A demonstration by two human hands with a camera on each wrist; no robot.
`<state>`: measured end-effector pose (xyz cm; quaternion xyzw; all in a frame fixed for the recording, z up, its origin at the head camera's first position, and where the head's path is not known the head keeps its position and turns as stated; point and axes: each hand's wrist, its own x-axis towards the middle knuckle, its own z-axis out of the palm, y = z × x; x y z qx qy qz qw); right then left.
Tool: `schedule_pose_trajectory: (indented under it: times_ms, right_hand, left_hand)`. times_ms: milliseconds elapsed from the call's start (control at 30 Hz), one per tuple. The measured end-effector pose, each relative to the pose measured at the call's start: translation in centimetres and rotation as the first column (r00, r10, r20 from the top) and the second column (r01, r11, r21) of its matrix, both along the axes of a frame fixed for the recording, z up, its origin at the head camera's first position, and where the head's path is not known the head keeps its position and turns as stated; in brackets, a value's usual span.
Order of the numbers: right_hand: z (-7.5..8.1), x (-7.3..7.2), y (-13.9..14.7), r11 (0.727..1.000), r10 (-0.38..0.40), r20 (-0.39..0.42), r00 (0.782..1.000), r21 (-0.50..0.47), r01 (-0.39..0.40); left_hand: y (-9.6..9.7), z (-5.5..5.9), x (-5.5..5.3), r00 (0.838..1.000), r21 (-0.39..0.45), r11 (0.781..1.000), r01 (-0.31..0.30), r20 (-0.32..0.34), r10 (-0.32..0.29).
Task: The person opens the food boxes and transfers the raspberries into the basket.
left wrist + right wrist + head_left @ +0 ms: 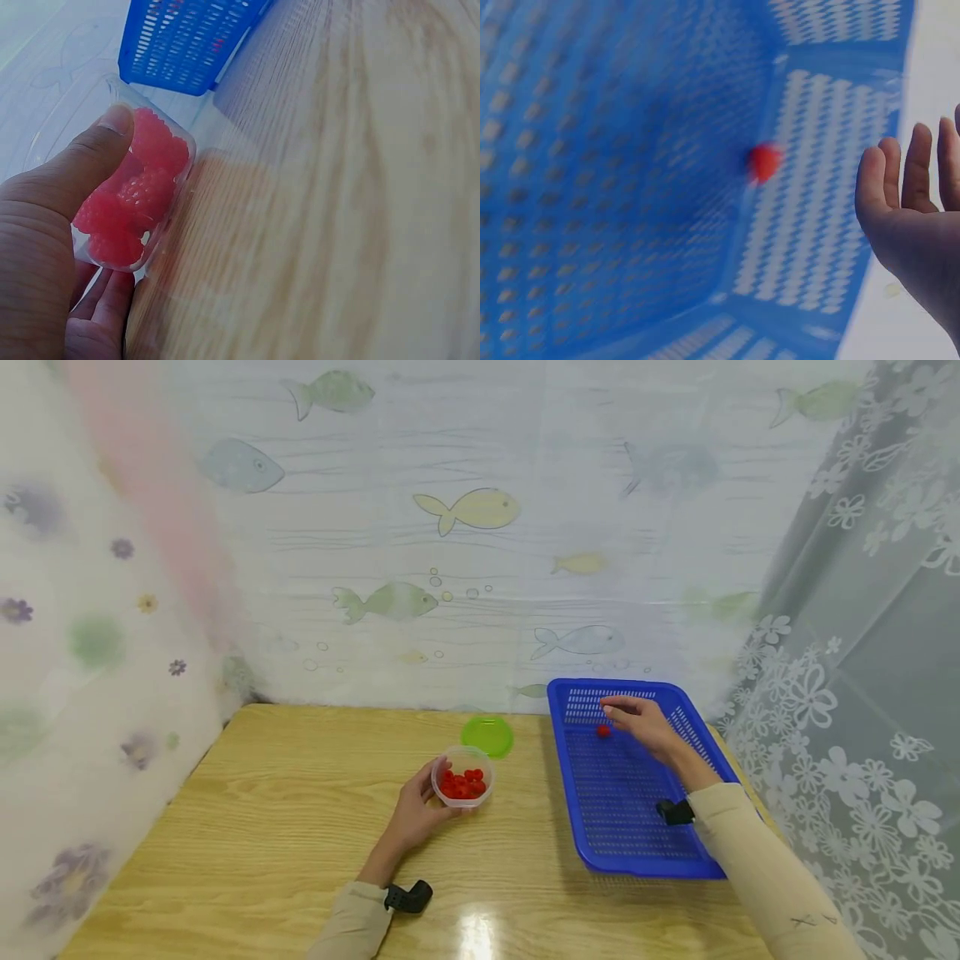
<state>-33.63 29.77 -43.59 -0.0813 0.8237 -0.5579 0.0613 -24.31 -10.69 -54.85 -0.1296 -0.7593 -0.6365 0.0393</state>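
Observation:
My left hand (pixel 420 812) grips a small clear plastic tub (pixel 441 758) from its left side. In the left wrist view the thumb presses along the tub's wall and the other fingers reach round beneath. Several red raspberries (pixel 148 196) lie inside the tub. Over the far part of a blue plastic basket (pixel 564 793), my right hand (pixel 643 725) hovers with its fingers loosely extended and nothing in them. One red raspberry (pixel 765 163) lies below that hand, by the basket's far wall.
A bright green round lid (pixel 487 737) lies on the wooden table (pixel 285 827) just behind the tub. The basket has raised, perforated walls and stands at the table's right side. Behind the table hangs a fish-patterned curtain (pixel 480 635).

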Motion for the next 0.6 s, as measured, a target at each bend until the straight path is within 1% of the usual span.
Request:
schedule_pose_trajectory:
  times_ms: [100,167,267,333,433,467,533,600]
  right_hand:
    - [1.3,0.6,-0.9,0.998,0.023,-0.02,1.0,-0.05,-0.024]
    - [2.4,1.2,-1.8,0.997,0.043,-0.035,0.998,-0.07,-0.045]
    - [4.1,2.5,-3.1,0.991,0.068,-0.04,0.997,-0.117,-0.072]
    - [5.1,3.6,-4.2,0.982,0.082,-0.053,0.995,-0.165,-0.09]
    - [6.4,5.4,-5.9,0.961,0.094,-0.097,0.991,-0.252,-0.116]
    - [6.7,6.0,-6.5,0.95,0.101,-0.114,0.988,-0.284,-0.129]
    - [7.1,7.3,-7.7,0.921,0.117,-0.147,0.982,-0.354,-0.163]
    - [7.2,8.5,-9.0,0.884,0.143,-0.171,0.975,-0.42,-0.204]
  left_hand:
    - [0.3,0.8,0.6,1.0,-0.005,1.0,-0.008,-0.009,0.008]
    - [0.4,1.4,0.9,1.0,-0.002,1.0,-0.01,-0.02,0.01]
    - [0.3,2.0,1.3,1.0,0.006,1.0,0.001,-0.023,-0.001]
    - [0.2,2.1,1.3,1.0,0.005,1.0,0.013,-0.017,-0.013]
    - [0.1,1.7,1.0,1.0,0.001,1.0,0.023,0.0,-0.023]
    - [0.1,1.3,0.7,1.0,-0.004,1.0,0.022,-0.002,-0.022]
    - [0.0,0.5,0.3,1.0,-0.009,1.0,0.016,-0.01,-0.016]
    - [-0.1,-0.1,-0.1,1.0,-0.006,1.0,0.011,-0.011,-0.011]
